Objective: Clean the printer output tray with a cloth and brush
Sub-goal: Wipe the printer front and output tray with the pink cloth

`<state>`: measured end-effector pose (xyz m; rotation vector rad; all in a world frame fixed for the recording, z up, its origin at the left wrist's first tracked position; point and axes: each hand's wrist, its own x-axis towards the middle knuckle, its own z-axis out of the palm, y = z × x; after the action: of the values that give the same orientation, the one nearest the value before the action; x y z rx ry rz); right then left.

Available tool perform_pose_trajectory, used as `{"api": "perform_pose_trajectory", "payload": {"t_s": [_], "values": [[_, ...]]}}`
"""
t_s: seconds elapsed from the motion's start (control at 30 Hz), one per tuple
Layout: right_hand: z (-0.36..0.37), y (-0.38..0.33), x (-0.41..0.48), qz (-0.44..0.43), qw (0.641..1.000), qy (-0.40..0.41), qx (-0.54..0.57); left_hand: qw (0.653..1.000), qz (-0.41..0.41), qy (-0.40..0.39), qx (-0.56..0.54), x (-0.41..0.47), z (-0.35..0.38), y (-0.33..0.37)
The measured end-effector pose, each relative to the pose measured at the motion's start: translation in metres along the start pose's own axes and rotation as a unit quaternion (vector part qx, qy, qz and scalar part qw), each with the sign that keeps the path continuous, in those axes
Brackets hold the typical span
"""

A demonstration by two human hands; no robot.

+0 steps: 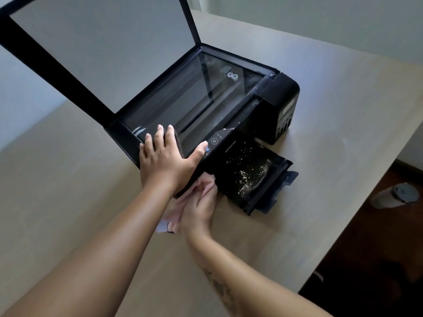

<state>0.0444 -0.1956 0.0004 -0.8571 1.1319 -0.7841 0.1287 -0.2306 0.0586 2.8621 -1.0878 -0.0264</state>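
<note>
Output tray [272,177] is sticking out of the front of the black printer [277,106], which is sitting on the pale surface [332,202] with its lid [96,53] standing open over the glass [194,99].

From my head view, white crumbs [246,172] are lying scattered across most of the tray floor, with a thicker streak toward its outer end, so I am judging the cleaning as barely begun. My left hand [164,161] is lying flat, fingers straight, pressing on the front edge of the printer top to steady it. My right hand [199,204] is curling around a pink cloth [169,216] and bringing it against the printer's front, just beside the near corner of the tray. A few crumbs are lying on the surface close to that hand.

I am not seeing a brush plainly anywhere. Wiping the tray floor, brushing out the edges and clearing the spilled bits all appear to be left.
</note>
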Motion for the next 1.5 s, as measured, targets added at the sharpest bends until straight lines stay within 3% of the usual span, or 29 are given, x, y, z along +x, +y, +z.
{"api": "perform_pose_trajectory", "payload": {"t_s": [0.13,0.33,0.5,0.63,0.7,0.83,0.93,1.03,1.07,1.1,1.27,1.37,1.5], "values": [[-0.04,-0.005,0.011,-0.031,0.993,-0.022,-0.111,1.0,0.002,0.001,0.002,0.001,0.0,0.0],[-0.099,-0.069,0.027,-0.128,0.976,-0.066,-0.165,1.0,0.003,0.012,0.003,0.001,0.0,-0.001],[-0.141,-0.138,0.056,-0.225,0.939,-0.111,-0.235,1.0,-0.002,0.016,-0.003,-0.001,0.004,-0.003],[-0.177,-0.173,0.105,-0.256,0.909,-0.137,-0.299,1.0,-0.009,0.02,-0.007,0.001,0.006,-0.005],[-0.192,-0.173,0.139,-0.248,0.881,-0.124,-0.382,1.0,-0.01,0.02,-0.001,0.001,0.006,-0.005],[-0.217,-0.15,0.197,-0.256,0.804,-0.136,-0.52,1.0,-0.014,0.021,0.001,-0.002,0.003,-0.004],[-0.228,-0.123,0.224,-0.28,0.733,-0.228,-0.576,1.0,-0.022,0.013,0.004,-0.006,0.0,0.0],[-0.239,-0.097,0.242,-0.376,0.506,-0.346,-0.695,1.0,-0.027,0.009,0.009,-0.011,-0.004,0.007],[-0.246,-0.091,0.246,-0.391,0.453,-0.365,-0.713,1.0,-0.027,0.005,0.01,-0.012,-0.006,0.009],[-0.255,-0.09,0.251,-0.39,0.438,-0.369,-0.721,1.0,-0.029,0.0,0.01,-0.013,-0.008,0.011],[-0.266,-0.097,0.274,-0.37,0.448,-0.341,-0.739,0.992,-0.095,0.028,-0.079,-0.016,-0.009,0.021],[-0.247,-0.093,0.261,-0.402,0.502,-0.377,-0.667,0.99,-0.115,0.057,-0.061,-0.015,-0.003,0.028],[-0.248,-0.1,0.269,-0.477,0.489,-0.423,-0.595,0.991,-0.116,0.063,-0.036,-0.015,0.0,0.027]]}}
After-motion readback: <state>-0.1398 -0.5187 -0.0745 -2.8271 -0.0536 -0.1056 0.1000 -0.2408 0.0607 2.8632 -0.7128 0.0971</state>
